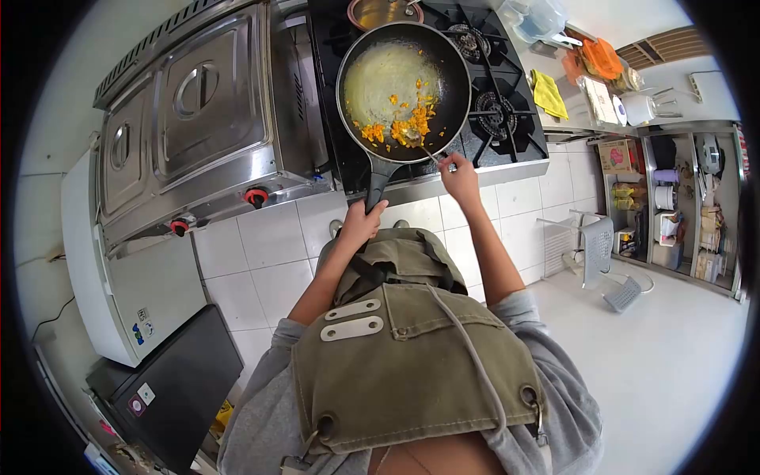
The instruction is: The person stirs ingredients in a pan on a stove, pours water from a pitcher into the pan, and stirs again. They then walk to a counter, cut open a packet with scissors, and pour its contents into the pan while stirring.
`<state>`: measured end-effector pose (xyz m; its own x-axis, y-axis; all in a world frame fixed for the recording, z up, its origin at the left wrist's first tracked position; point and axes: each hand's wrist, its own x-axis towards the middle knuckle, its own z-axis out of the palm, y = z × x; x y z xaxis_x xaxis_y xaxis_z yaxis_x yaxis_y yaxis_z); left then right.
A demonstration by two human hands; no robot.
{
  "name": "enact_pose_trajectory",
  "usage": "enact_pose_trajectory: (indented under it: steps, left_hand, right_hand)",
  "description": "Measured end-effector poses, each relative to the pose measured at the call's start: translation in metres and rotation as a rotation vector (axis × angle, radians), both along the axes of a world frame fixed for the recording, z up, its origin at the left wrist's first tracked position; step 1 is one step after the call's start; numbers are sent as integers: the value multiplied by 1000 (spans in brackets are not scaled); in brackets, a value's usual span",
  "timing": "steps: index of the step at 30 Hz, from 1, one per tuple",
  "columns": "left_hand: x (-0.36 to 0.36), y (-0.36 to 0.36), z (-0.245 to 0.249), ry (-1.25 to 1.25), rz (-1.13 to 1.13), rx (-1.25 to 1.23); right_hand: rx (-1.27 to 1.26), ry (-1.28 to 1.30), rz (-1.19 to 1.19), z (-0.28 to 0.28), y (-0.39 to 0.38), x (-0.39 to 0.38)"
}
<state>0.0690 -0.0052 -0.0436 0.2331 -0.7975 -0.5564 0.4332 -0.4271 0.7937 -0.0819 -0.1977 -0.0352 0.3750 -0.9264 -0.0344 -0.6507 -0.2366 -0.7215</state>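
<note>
Olive apron [412, 356]; left hand [362, 223] holds black pan [376, 79] with orange bits [413, 123].

**Bright, even light through a fisheye lens**

We see bright, even daylight with soft, faint shadows. Glare sits on the steel lids [198, 87] and the oily pan [404, 79]. Straight lines bow hard toward the edges, black vignette fills the corners, and distant shelves [681, 206] look slightly soft.

Top centre: black gas stove [507, 119], bearing a frying pan [396, 75] and, behind it at the frame's edge, a small pot [384, 11]. Upper right: counter [571, 125] with yellow cloth [548, 93] and clear container [538, 17].
</note>
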Motion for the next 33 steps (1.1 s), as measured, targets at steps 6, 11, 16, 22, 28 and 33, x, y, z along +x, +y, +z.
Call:
enact_pose_trajectory:
  steps: [6, 11, 16, 22, 28, 33]
  left_hand:
    - [1, 0, -6, -12, -15, 21]
    - [4, 0, -6, -7, -6, 3]
    - [2, 1, -10, 7, 8, 18]
    - [3, 2, -8, -4, -5, -1]
    - [3, 1, -2, -3, 6, 12]
    - [3, 1, -5, 64, 15, 23]
  right_hand:
    - [89, 34, -113, 52, -14, 1]
    - [-9, 69, 51, 6, -21, -13]
    - [373, -72, -9, 28, -7, -3]
    - [195, 255, 133, 17, -7, -2]
    - [399, -8, 58, 54, 18, 36]
    - [19, 153, -5, 25, 35, 29]
